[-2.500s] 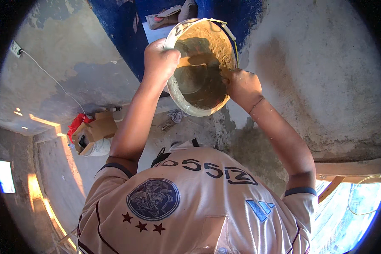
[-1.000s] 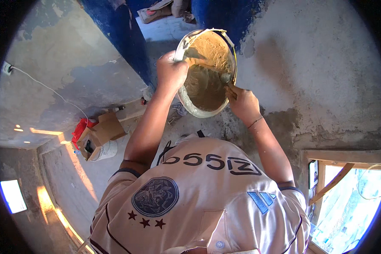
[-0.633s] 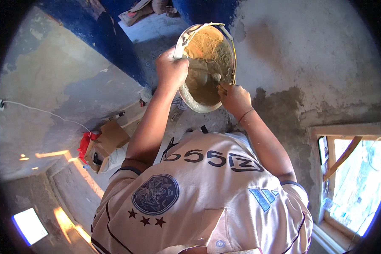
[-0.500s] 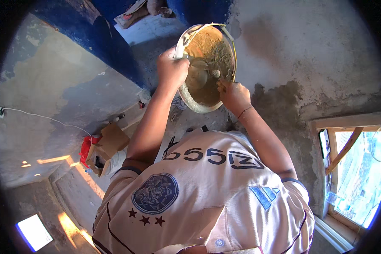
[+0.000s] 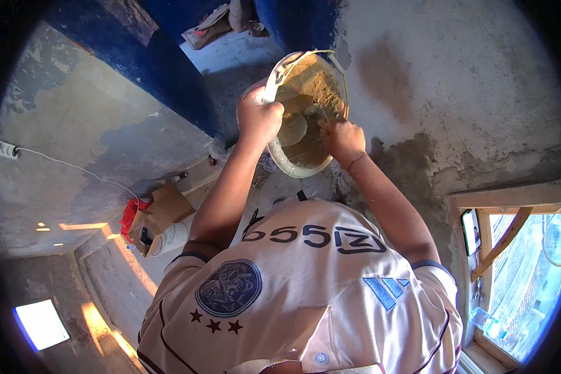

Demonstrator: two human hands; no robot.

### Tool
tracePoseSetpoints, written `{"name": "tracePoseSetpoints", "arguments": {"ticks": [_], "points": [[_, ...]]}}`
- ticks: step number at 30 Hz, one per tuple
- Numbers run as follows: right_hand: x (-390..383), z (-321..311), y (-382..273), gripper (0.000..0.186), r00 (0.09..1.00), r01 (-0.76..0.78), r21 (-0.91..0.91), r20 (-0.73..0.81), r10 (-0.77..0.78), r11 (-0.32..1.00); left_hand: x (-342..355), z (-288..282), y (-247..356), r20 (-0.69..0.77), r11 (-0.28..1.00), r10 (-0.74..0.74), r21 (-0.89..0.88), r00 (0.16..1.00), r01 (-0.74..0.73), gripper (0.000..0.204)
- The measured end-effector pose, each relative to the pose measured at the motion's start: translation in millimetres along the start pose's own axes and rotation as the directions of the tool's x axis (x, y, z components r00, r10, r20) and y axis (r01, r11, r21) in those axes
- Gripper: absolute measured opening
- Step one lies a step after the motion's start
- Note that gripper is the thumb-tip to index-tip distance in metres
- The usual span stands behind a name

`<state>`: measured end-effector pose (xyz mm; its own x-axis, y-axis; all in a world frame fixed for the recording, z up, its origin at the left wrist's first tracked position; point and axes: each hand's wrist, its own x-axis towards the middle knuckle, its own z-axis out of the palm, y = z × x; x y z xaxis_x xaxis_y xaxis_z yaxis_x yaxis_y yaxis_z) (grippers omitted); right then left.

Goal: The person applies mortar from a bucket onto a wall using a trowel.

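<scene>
A round white bucket (image 5: 291, 163), its inside coated in wet brown mix (image 5: 318, 84), is raised and tipped toward me at the upper middle. My left hand (image 5: 258, 121) is closed on the bucket's left rim, thumb over the edge. On the right side of the bucket's mouth, my right hand (image 5: 345, 140) is closed on a small hand tool (image 5: 325, 126); the tool's working end is hard to make out against the mix.
A blue painted surface (image 5: 156, 56) with sacks (image 5: 240, 19) lies beyond. At left are a power strip (image 5: 5, 149), a white cord, an open cardboard box (image 5: 168, 206) and a red bag (image 5: 131, 218). A wood-framed window (image 5: 483, 201) with a diagonal brace is at right.
Compared with half a second ago, the bucket and both hands sit a little lower in the picture. The right hand's tool has shifted within the bucket's mouth.
</scene>
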<state>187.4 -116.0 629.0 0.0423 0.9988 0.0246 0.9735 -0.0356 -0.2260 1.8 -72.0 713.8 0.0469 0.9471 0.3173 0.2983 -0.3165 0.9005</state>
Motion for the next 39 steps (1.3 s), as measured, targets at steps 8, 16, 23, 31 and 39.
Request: {"name": "tracePoseSetpoints", "arguments": {"ticks": [8,16,23,31,39], "points": [[7,-5,29,0.020,0.989,0.122,0.163,-0.100,-0.106,0.979,3,15,0,-0.011,0.997,-0.048,-0.053,0.999,0.047,0.029],[7,-17,43,0.020,0.992,0.070,0.217,-0.117,-0.046,0.974,1,31,8,-0.099,0.973,-0.121,-0.209,0.988,0.098,0.020],[9,-21,55,0.016,0.963,0.174,0.292,-0.250,-0.100,0.940,3,47,19,-0.101,0.978,-0.047,-0.207,0.994,0.025,0.017],[6,-21,63,0.020,0.957,0.173,0.304,-0.276,-0.087,0.937,1,55,18,-0.061,0.964,-0.065,-0.263,0.996,0.047,0.017],[-13,-23,77,0.029,0.907,0.236,0.322,-0.411,-0.089,0.917,3,60,23,-0.007,0.953,-0.150,-0.267,0.989,0.143,0.018]]}}
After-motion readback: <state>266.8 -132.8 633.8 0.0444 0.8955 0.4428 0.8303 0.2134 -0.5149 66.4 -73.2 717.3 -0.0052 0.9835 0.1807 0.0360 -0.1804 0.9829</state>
